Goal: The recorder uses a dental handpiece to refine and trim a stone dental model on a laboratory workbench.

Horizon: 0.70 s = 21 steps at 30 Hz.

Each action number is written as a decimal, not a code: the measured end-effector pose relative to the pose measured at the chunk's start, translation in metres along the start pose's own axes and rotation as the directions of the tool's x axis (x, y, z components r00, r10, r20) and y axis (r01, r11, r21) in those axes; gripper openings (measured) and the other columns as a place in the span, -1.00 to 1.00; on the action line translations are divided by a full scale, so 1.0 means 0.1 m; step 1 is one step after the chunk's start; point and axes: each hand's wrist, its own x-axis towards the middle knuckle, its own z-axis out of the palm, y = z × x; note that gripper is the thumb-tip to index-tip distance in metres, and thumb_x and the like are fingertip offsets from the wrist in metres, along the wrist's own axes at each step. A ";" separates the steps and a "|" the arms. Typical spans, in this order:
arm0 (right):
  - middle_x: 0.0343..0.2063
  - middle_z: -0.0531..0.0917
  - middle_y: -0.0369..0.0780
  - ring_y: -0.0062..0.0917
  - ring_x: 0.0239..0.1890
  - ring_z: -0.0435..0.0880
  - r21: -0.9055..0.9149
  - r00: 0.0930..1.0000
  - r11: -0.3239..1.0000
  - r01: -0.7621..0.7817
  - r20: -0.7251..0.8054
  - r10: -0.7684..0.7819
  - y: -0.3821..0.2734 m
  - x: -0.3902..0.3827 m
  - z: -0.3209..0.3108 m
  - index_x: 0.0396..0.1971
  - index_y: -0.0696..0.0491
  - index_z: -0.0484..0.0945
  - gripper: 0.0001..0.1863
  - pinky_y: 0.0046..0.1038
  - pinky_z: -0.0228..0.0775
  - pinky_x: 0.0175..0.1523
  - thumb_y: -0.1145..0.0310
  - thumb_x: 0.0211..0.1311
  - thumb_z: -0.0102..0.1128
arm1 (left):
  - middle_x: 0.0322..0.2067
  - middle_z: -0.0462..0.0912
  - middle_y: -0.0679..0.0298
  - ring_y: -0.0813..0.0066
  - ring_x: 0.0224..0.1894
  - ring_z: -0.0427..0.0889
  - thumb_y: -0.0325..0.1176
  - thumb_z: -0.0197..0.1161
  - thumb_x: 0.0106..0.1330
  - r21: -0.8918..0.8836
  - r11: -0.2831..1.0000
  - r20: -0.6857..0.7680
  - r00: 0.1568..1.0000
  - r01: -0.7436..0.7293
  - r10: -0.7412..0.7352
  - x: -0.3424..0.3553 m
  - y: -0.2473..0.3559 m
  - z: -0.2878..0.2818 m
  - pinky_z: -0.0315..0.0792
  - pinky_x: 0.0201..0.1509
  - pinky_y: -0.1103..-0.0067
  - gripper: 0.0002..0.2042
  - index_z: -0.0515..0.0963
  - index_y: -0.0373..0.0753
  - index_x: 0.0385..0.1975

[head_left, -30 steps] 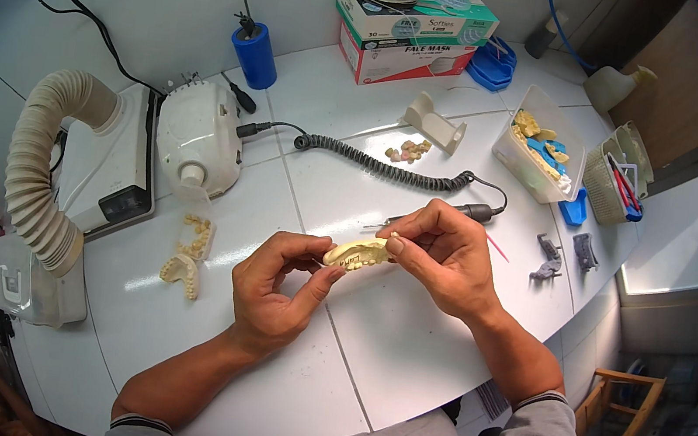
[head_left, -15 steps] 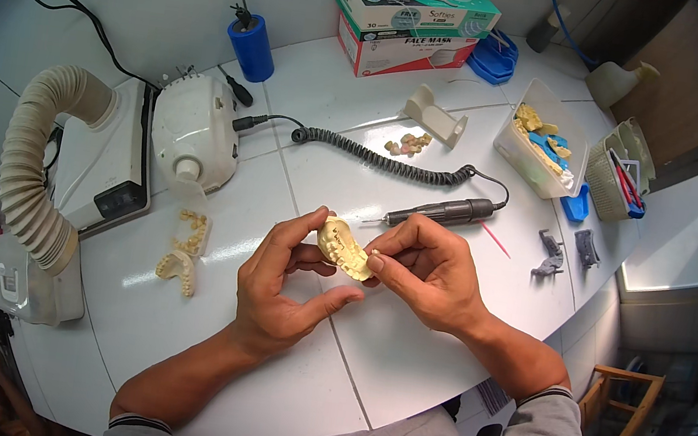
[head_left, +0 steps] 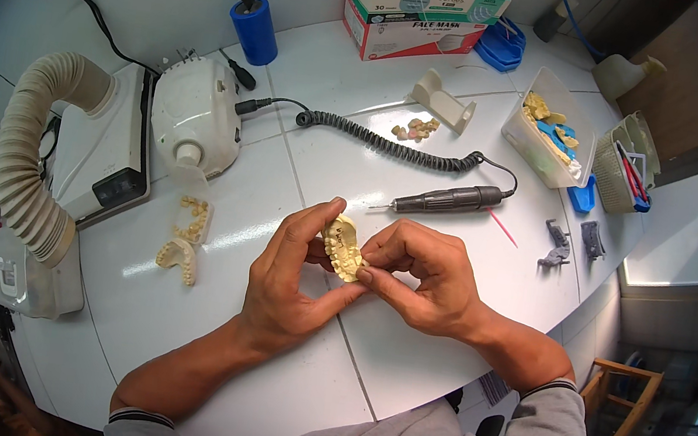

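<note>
A pale yellow dental cast point(head_left: 342, 248) with a curved row of teeth and dark handwriting is held up above the table. My left hand point(head_left: 291, 268) grips it from the left, fingers behind and thumb under its near end. My right hand point(head_left: 422, 276) is closed, thumb and forefinger pinching at the cast's right edge; whether a small loose piece sits between those fingertips is hidden. Beyond my hands lies a dark rotary handpiece point(head_left: 446, 200) with a thin bur, wired by a coiled black cord point(head_left: 389, 144).
Left stand a white control unit point(head_left: 196, 123), a suction box with ribbed hose point(head_left: 32, 150), and two dental casts point(head_left: 178, 257). Far off are mask boxes point(head_left: 418, 29), a blue cylinder point(head_left: 254, 32), a cream stand point(head_left: 442, 102) and loose teeth point(head_left: 414, 129). Right: a tub of plaster pieces point(head_left: 550, 130), grey parts point(head_left: 557, 245).
The cast has turned more upright in my left hand, and my left thumb has come in against its near end. My right fingers stay at its right edge.
</note>
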 end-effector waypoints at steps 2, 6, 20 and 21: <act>-0.22 0.85 -0.11 -0.42 -0.20 0.93 -0.020 1.000 1.000 0.008 -0.003 -0.008 -0.04 0.00 -0.03 -0.16 0.26 0.71 -0.89 -0.39 0.85 0.00 0.63 0.41 0.48 | 0.45 0.56 -0.08 0.31 0.13 0.86 -0.56 0.71 0.17 -0.033 0.999 0.007 1.000 0.013 -0.013 0.00 -0.01 0.02 0.87 0.13 0.46 -0.10 0.39 -0.38 0.56; -0.28 0.80 -0.15 -0.39 -0.32 0.90 -0.372 0.992 0.920 0.122 0.030 -0.119 -0.09 0.09 -0.22 -0.17 0.18 0.74 -0.87 -0.41 0.74 -0.21 0.60 0.34 0.51 | 0.45 0.50 -0.06 0.31 0.12 0.85 -0.58 0.72 0.17 -0.030 0.999 -0.029 0.999 0.026 -0.027 0.06 -0.01 0.00 0.87 0.15 0.47 -0.09 0.37 -0.38 0.56; -0.40 0.64 -0.24 -0.32 -0.38 0.75 -0.725 0.931 0.604 0.332 0.354 -0.086 -0.10 0.07 -0.52 -0.36 0.11 0.69 -0.84 -0.24 0.57 -0.31 0.43 0.25 0.57 | 0.30 0.51 0.00 0.44 -0.07 0.77 -0.49 0.77 0.14 0.132 0.991 -0.063 0.998 0.008 0.001 0.06 -0.04 -0.03 0.81 -0.05 0.52 -0.06 0.40 -0.39 0.57; -0.42 0.64 -0.23 -0.31 -0.38 0.75 -0.749 0.938 0.584 0.313 0.340 -0.066 -0.13 0.07 -0.55 -0.39 0.11 0.70 -0.84 -0.23 0.59 -0.29 0.43 0.24 0.57 | 0.29 0.51 0.01 0.44 -0.06 0.77 -0.48 0.77 0.14 0.145 0.989 -0.055 0.998 0.006 0.002 0.07 -0.03 -0.03 0.81 -0.06 0.52 -0.05 0.40 -0.39 0.57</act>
